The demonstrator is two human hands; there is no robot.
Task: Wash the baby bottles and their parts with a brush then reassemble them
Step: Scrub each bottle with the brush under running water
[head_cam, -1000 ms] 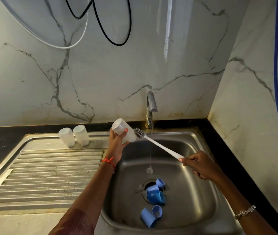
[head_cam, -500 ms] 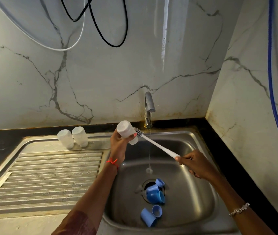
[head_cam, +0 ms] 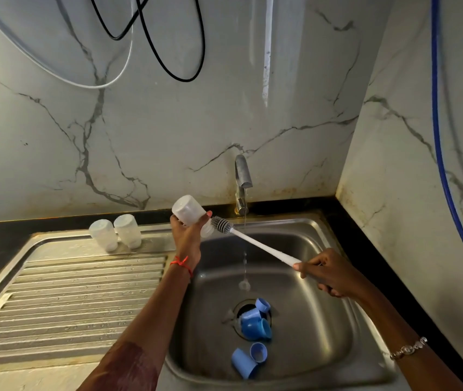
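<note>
Your left hand (head_cam: pixel 188 237) grips a bottle (head_cam: pixel 188 210) over the sink (head_cam: pixel 326 320); your right hand (head_cam: pixel 330 273) pinches the brush (head_cam: pixel 255 244), its bristles at the bottle's neck. Blue caps (head_cam: pixel 255 324) crowd the drain and spare bottles (head_cam: pixel 103 235) stand to the left. The bottle's mouth is hard to make out.

Left hand (head_cam: pixel 186 235) gripped the clear bottle (head_cam: pixel 188 210), tipped over the sink (head_cam: pixel 323 320). Right hand (head_cam: pixel 329 273) held the white brush (head_cam: pixel 255 244), bristles right at its mouth. Tap (head_cam: pixel 243 176) ran thin, blue caps (head_cam: pixel 254 323) lay around the drain, two more bottles (head_cam: pixel 127 234) stood on the drainboard (head_cam: pixel 69 292).
</note>
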